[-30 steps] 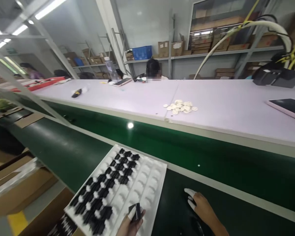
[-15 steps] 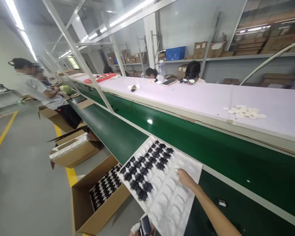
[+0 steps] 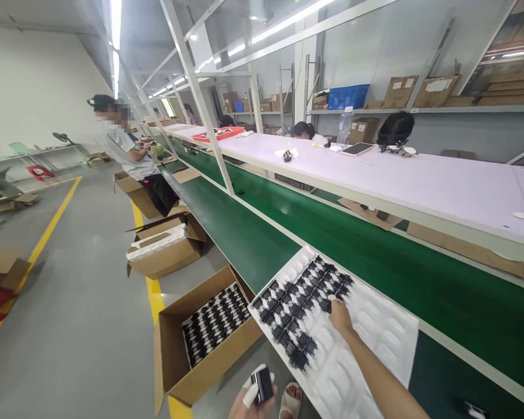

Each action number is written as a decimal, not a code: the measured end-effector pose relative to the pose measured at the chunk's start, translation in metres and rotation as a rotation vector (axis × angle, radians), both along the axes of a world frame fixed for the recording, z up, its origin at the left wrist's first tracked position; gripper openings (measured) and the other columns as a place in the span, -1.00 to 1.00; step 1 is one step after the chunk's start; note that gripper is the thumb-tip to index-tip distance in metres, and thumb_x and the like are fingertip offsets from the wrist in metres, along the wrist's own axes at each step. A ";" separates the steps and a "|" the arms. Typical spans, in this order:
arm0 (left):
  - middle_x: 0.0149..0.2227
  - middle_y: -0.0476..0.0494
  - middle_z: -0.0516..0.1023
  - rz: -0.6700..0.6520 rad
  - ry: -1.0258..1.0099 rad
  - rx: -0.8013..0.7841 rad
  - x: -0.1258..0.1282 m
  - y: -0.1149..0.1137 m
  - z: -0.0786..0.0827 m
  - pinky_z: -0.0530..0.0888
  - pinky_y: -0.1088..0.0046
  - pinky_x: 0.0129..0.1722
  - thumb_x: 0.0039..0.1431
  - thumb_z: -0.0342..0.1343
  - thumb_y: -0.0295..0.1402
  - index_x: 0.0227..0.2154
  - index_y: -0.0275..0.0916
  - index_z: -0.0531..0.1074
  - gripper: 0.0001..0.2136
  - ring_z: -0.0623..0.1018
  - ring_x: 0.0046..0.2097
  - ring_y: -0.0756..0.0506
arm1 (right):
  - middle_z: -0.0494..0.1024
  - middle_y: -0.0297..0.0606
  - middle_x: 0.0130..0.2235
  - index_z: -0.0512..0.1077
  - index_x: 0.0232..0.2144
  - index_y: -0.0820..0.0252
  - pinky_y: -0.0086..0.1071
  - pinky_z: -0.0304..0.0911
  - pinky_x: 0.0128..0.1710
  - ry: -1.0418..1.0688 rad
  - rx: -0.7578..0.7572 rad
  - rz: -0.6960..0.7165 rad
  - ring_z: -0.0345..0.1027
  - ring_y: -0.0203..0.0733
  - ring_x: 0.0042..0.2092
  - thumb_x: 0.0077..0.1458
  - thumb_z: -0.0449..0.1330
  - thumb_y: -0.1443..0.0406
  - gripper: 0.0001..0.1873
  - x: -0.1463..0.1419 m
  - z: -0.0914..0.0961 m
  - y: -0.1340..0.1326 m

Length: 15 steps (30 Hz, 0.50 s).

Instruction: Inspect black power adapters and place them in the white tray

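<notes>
My left hand [image 3: 253, 398], with white finger cots, is closed on a small black part [image 3: 262, 384] at the bottom edge, below the conveyor's side. My right hand [image 3: 340, 317] reaches onto a white moulded tray [image 3: 375, 337] that lies on the green conveyor belt [image 3: 253, 238]. Its fingers are bent down onto the black parts [image 3: 301, 302] that fill the tray's left half; whether they hold one is hidden. The tray's right half shows bare white pockets.
An open cardboard box [image 3: 209, 331] with black parts stands on the floor left of the tray, with more boxes [image 3: 161, 247] behind. A person [image 3: 131, 157] stands further along the line. A white table [image 3: 375, 174] runs beyond the belt, with seated people behind it.
The view has swung left, showing more floor and boxes. My right hand moved from the tray's bare pockets onto the black parts. My left hand still holds the black part, now lower.
</notes>
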<state>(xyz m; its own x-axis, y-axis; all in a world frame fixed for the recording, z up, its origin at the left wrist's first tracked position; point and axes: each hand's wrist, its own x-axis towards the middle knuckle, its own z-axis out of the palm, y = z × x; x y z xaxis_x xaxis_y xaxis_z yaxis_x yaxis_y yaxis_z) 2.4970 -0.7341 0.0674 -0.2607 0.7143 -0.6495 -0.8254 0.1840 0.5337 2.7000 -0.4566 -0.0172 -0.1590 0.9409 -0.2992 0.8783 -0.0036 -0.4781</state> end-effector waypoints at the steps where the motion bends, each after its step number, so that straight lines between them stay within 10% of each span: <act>1: -0.28 -0.27 0.70 -0.009 0.026 0.012 -0.006 0.004 0.000 0.56 0.22 -0.05 -0.27 0.47 -0.32 -0.13 -0.26 0.58 -0.48 0.67 -0.17 -0.30 | 0.47 -0.15 0.05 0.41 0.01 0.24 -0.08 0.39 0.02 0.032 0.001 -0.031 0.41 -0.06 0.04 0.25 0.23 0.21 -0.67 0.001 0.000 0.001; 8: -0.33 -0.30 0.69 -0.109 0.218 0.110 -0.023 0.041 0.009 0.50 0.04 0.02 -0.48 0.54 -0.08 -0.36 -0.27 0.63 -0.46 0.66 -0.18 -0.36 | 0.51 -0.18 -0.03 0.42 -0.03 0.24 -0.14 0.42 -0.06 0.407 -0.002 -0.278 0.46 -0.12 -0.06 0.26 0.21 0.18 -0.69 0.008 0.024 -0.013; 15: -0.16 -0.27 0.65 -0.226 0.497 0.305 -0.022 0.074 0.043 0.47 0.14 0.08 -0.65 0.56 -0.29 -0.20 -0.24 0.58 -0.29 0.58 0.00 -0.36 | 0.52 -0.28 -0.46 0.53 -0.21 0.25 -0.24 0.40 -0.32 0.872 -0.023 -0.246 0.40 -0.16 -0.42 0.00 0.29 -0.01 -0.53 -0.017 0.100 -0.071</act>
